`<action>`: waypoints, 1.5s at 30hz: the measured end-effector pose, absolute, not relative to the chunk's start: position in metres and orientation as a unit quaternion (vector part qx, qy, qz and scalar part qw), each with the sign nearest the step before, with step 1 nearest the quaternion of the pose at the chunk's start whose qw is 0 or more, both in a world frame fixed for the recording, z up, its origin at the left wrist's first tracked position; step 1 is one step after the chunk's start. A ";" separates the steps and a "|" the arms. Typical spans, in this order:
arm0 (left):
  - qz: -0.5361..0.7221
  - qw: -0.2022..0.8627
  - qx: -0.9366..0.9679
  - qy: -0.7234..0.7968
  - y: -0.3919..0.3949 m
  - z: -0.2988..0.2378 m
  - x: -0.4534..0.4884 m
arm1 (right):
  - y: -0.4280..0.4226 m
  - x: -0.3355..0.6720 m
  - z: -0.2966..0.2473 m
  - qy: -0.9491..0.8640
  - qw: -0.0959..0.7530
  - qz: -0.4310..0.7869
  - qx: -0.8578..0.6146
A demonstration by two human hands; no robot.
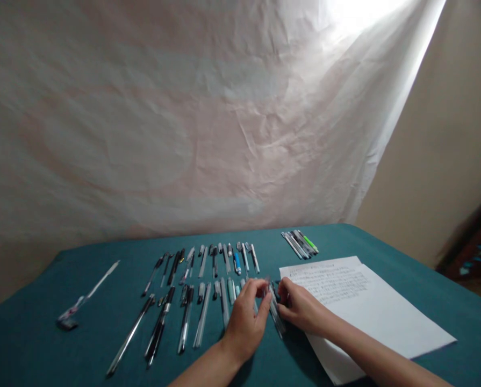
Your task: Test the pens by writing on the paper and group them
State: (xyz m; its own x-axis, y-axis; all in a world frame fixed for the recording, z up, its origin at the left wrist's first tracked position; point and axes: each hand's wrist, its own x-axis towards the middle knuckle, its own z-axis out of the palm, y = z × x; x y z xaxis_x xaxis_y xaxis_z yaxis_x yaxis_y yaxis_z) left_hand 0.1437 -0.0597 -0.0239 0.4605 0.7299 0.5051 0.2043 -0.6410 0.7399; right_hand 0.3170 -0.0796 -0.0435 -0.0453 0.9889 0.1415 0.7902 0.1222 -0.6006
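Near the front middle of the table, my left hand [248,320] has its thumb and index finger closed at the upper end of a clear pen [278,317]. My right hand [299,307] is just to the right, fingers curled in beside the same pen. A small dark piece shows by its fingertips, too blurred to name. Left of my hands, a front row of pens, such as a clear-barrelled pen [202,317] and a black pen [159,328], lies with loose caps beside some of them. Behind it runs a second row, including a blue pen [237,262].
Handwritten paper sheets [369,322] lie under and beyond my right forearm. A bundle of pens [300,244], one bright green, rests at the back right. Far left is a thin white stick-like item with a dark end [67,321]. A pale cloth [224,134] hangs behind the green table [95,312].
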 end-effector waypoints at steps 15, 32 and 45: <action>0.423 0.290 0.814 0.273 -0.058 -0.027 0.144 | -0.073 0.332 -0.052 -0.680 0.219 0.148 -0.684; 0.403 0.278 0.830 0.267 -0.057 -0.029 0.144 | -0.097 0.314 0.038 -0.543 0.608 0.357 -0.457; 0.434 0.295 0.796 0.301 -0.055 -0.027 0.145 | -0.079 0.326 0.001 -0.661 0.462 0.267 -0.528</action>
State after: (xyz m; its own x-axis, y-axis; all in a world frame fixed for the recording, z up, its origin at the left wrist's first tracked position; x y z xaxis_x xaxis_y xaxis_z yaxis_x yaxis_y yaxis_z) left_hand 0.1454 -0.0555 -0.0269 0.4407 0.7359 0.5140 0.2237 -0.6446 0.7311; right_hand 0.3265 -0.0794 0.0006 -0.0153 0.9442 0.3289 0.4507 0.3002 -0.8407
